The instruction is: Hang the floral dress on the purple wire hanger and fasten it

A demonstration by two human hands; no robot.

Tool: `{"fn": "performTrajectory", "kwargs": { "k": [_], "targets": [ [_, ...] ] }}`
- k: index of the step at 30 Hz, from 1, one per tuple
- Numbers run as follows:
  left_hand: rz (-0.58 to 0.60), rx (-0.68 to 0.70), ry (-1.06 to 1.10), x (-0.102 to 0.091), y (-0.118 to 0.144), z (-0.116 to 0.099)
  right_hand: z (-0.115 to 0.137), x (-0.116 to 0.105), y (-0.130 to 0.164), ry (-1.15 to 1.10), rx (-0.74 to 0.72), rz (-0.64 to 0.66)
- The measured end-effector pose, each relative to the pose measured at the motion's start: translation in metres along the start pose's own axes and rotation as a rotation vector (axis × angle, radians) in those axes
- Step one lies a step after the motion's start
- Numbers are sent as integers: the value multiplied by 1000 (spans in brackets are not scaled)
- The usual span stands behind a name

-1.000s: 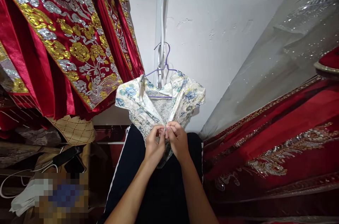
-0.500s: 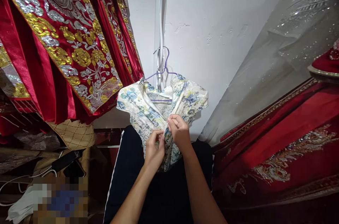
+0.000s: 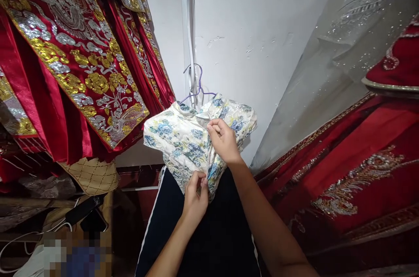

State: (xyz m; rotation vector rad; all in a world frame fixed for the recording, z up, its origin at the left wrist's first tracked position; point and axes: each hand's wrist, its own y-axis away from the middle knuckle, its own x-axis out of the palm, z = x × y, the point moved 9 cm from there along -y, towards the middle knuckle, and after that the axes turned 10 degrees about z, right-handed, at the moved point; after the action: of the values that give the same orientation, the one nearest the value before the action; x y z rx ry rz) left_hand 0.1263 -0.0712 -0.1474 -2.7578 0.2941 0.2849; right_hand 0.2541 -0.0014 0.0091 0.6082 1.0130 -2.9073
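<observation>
Behind left hand point(image 3: 197, 194) and higher right hand point(image 3: 225, 139), both seemingly pinching it, hangs the floral shirt point(image 3: 185, 135)

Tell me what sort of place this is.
Possibly a dress shop or costume storeroom: an ornate red garment hangs at left, glittery sheer fabric drapes at right, and a floral top is on a purple hanger.

A white strip point(image 3: 188, 15) runs down the pale wall point(image 3: 248, 11). Left of the strip hangs a red skirt point(image 3: 98, 83) embroidered in gold and silver; to the strip's lower left are a beige cross-hatched cloth point(image 3: 94, 174) and 2 black objects point(image 3: 83, 208). Right of the strip slants a sheer sequinned fabric point(image 3: 314, 80); to the strip's lower right spreads a red beaded garment point(image 3: 347, 185).
</observation>
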Motion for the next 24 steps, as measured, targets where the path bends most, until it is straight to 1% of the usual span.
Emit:
{"fn": "performTrajectory", "kwargs": {
  "k": [6, 9, 11, 13, 15, 16, 18, 20, 22, 24],
  "targets": [
    [26, 39, -71, 4, 6, 6, 34, -8, -27, 146, -116, 21],
    [36, 37, -75, 4, 9, 9, 48, -13, -39, 169, -164, -17],
    [45, 22, -74, 3, 9, 13, 54, -15, -44, 178, -186, -33],
    [57, -9, -72, 2, 8, 19, 57, -14, -47, 192, -193, -13],
    [89, -30, -61, 0, 2, 24, 58, -13, -45, 191, -193, 5],
    [102, -22, -51, -3, -4, 22, 58, -13, -44, 180, -195, 4],
    [97, 37, -36, -14, -19, 9, 59, -16, -40, 156, -203, -10],
    [40, 135, -53, -35, -40, -18, 62, -19, -37, 150, -212, -16],
    [-27, 249, -111, -60, -63, -58, 65, -22, -36, 160, -220, -5],
    [-80, 385, -202, -80, -85, -105, 69, -24, -36, 175, -229, 7]
  ]
}}
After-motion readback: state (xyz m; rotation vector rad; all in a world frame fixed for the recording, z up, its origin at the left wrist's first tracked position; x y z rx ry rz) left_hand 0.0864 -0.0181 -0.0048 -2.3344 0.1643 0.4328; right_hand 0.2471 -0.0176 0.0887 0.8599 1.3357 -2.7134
